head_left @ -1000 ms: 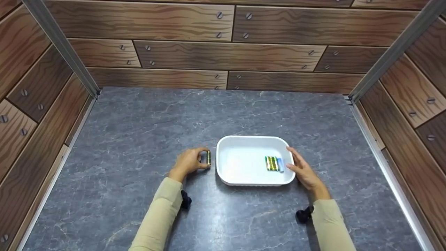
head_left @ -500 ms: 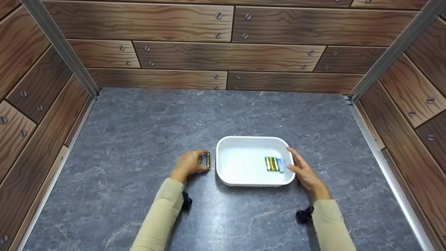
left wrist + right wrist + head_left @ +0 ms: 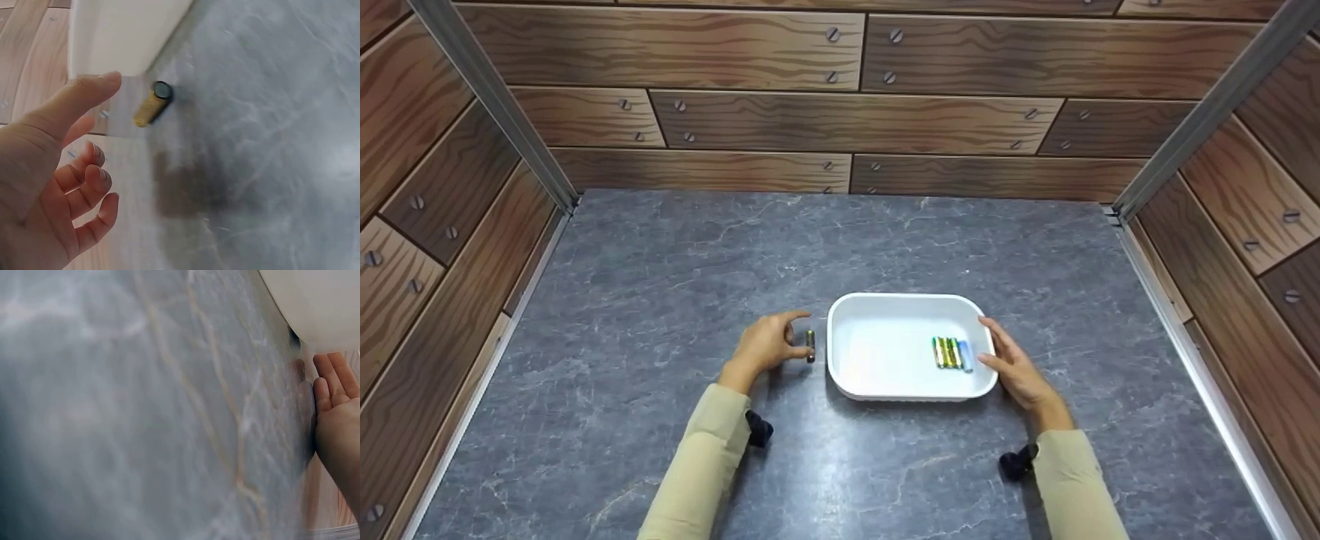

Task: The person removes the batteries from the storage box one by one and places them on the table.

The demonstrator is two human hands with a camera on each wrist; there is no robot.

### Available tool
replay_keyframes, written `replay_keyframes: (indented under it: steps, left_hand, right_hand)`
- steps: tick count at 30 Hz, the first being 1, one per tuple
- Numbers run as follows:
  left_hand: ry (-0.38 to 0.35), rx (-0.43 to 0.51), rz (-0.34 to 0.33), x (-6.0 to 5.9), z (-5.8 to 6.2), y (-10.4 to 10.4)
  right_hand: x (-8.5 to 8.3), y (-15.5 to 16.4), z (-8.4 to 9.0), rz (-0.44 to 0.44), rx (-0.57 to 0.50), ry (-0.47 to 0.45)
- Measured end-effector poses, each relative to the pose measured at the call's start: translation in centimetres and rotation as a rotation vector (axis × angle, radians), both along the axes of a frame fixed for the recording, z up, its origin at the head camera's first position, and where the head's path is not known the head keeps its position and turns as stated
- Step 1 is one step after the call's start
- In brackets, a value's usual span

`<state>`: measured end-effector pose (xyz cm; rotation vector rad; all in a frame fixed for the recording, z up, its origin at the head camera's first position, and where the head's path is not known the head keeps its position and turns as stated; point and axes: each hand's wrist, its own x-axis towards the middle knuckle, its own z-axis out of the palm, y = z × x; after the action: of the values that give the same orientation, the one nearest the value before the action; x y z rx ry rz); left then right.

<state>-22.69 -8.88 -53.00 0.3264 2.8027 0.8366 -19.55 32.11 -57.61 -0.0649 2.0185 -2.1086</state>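
Observation:
In the head view my left hand (image 3: 765, 344) is beside a gold-and-black battery (image 3: 810, 346) on the table, left of the white plastic tub (image 3: 911, 395). Its thumb and index finger are spread around the battery. The left wrist view shows the battery (image 3: 154, 103) apart from the fingers, with its dark end facing the camera. My right hand (image 3: 1021, 372) holds the tub's right side, thumb over the rim and other fingers along the outside. Inside the tub, several green-and-gold batteries (image 3: 946, 352) and a light blue battery (image 3: 965, 357) lie side by side near the right end.
A grey marbled tabletop (image 3: 697, 255) bears the tub and the loose battery. Wood-patterned walls (image 3: 780, 120) enclose its back and sides, with metal posts (image 3: 495, 105) at the far corners. A black wrist camera (image 3: 759, 429) sits on the left sleeve, another on the right.
My left thumb and index finger have parted from the battery they were holding by its ends, leaving it on the table. The right hand and tub stay in place.

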Motion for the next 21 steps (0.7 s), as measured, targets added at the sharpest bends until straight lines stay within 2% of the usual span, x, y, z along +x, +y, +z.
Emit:
replay_keyframes:
  steps: [10, 14, 21]
  left_hand:
    - [0.118, 0.108, -0.002, 0.5, 2.2, 1.0]
    - [0.146, 0.119, -0.037, 0.7, 2.9, 1.9]
    - [0.198, 0.086, -0.115, 1.2, 3.5, 3.7]
  right_hand:
    - [0.0, 0.0, 0.1, 0.009, 0.019, -0.018]
    - [-0.1, 0.0, 0.1, 0.005, 0.016, -0.017]
    - [0.0, 0.0, 0.0, -0.006, 0.011, -0.009]
